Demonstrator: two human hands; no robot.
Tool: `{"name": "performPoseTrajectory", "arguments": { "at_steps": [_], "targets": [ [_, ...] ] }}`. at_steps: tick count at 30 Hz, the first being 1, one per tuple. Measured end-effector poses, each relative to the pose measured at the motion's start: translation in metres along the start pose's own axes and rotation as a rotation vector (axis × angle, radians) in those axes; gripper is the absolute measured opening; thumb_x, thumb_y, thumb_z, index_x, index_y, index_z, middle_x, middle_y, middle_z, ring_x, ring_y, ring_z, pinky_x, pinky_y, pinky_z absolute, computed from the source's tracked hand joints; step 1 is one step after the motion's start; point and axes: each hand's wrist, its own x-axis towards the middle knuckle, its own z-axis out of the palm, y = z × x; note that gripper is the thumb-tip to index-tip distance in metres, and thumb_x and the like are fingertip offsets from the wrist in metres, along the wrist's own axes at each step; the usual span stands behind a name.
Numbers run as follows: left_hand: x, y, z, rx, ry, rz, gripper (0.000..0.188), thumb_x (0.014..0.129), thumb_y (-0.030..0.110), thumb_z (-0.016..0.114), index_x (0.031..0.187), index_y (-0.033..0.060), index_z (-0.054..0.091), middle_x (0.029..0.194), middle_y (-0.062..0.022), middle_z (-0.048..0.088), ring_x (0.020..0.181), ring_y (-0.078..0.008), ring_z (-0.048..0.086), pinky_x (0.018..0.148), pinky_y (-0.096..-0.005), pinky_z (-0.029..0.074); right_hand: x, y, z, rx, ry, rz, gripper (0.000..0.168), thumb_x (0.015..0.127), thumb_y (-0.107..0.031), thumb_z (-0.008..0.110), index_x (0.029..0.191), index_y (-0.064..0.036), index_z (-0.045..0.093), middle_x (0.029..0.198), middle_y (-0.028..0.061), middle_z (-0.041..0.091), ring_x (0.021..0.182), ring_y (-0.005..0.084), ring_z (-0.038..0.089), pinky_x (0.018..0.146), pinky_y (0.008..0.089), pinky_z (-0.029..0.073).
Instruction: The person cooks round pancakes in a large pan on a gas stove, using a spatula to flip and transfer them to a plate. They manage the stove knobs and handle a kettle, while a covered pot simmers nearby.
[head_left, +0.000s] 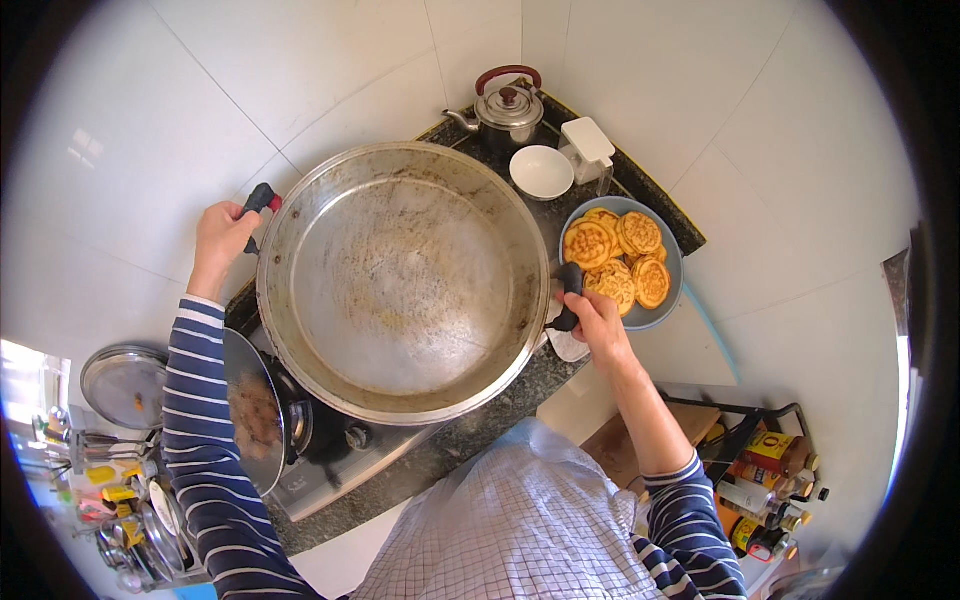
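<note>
A wide, round metal pan (405, 285) with dark side handles fills the middle of the view; its inside is stained and holds no food. My left hand (225, 238) grips the left handle, and my right hand (598, 322) is closed around the right one. Close beyond my right hand, a blue-grey bowl (675, 300) holds several browned round pancakes (640, 233). Under the pan lies part of a gas stove (345, 472), mostly hidden. Left of it, a second pan (274, 442) with brown food sits partly behind my left sleeve.
A steel kettle (508, 112), a white bowl (541, 172) and a white-lidded container (588, 140) stand in the counter's back corner. Bottles (776, 450) fill a rack at lower right. A pan lid (124, 386) and utensils (112, 450) are at the left. Tiled walls (360, 60) border the counter.
</note>
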Motion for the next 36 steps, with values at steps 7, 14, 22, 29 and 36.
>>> {"name": "performPoseTrajectory", "arguments": {
  "at_steps": [7,14,22,29,36],
  "targets": [
    [-0.021,-0.02,0.005,0.024,-0.064,-0.092,0.022,0.064,0.017,0.062,0.057,-0.0024,0.055,0.05,-0.0005,0.047,0.047,-0.0109,0.043,0.042,-0.029,0.033,0.044,-0.044,-0.025,-0.126,-0.069,0.033,0.026,0.081,-0.025,0.051,0.077,-0.002,0.061,0.059,-0.0015,0.048,0.049,0.0081,0.04,0.042,0.023,0.028],
    [-0.047,-0.024,-0.002,-0.109,-0.139,-0.323,0.022,0.066,0.02,0.065,0.061,-0.0003,0.058,0.053,-0.0005,0.048,0.048,-0.0125,0.044,0.043,-0.0278,0.035,0.071,-0.11,-0.024,-0.301,-0.147,-0.049,0.024,0.081,-0.022,0.05,0.073,-0.002,0.059,0.056,-0.0014,0.049,0.04,0.0051,0.034,0.034,0.0208,0.022],
    [-0.077,-0.039,0.006,-0.252,-0.122,-0.408,0.026,0.062,0.021,0.068,0.064,-0.0036,0.06,0.056,-0.0063,0.052,0.048,-0.0157,0.047,0.041,-0.0292,0.037,0.07,-0.203,0.004,-0.546,-0.105,-0.129,0.023,0.079,-0.024,0.052,0.069,-0.004,0.06,0.052,-0.0035,0.042,0.04,0.0047,0.03,0.034,0.0215,0.017],
    [-0.091,-0.062,0.036,-0.354,-0.153,-0.382,0.02,0.063,0.015,0.067,0.06,-0.002,0.056,0.053,-0.0041,0.049,0.045,-0.0132,0.044,0.039,-0.028,0.033,0.04,-0.237,0.012,-0.688,-0.111,-0.32,0.023,0.078,-0.025,0.054,0.067,-0.006,0.06,0.054,-0.0054,0.039,0.047,0.0048,0.028,0.041,0.0226,0.019],
    [-0.095,-0.063,0.046,-0.357,-0.124,-0.269,0.015,0.067,0.012,0.065,0.063,0.0,0.056,0.058,-0.0022,0.051,0.052,-0.0115,0.047,0.046,-0.0277,0.036,0.025,-0.213,-0.006,-0.74,-0.084,-0.556,0.029,0.082,-0.024,0.055,0.067,0.001,0.056,0.056,-0.0069,0.04,0.053,0.0042,0.035,0.045,0.0252,0.026]
  ]
}}
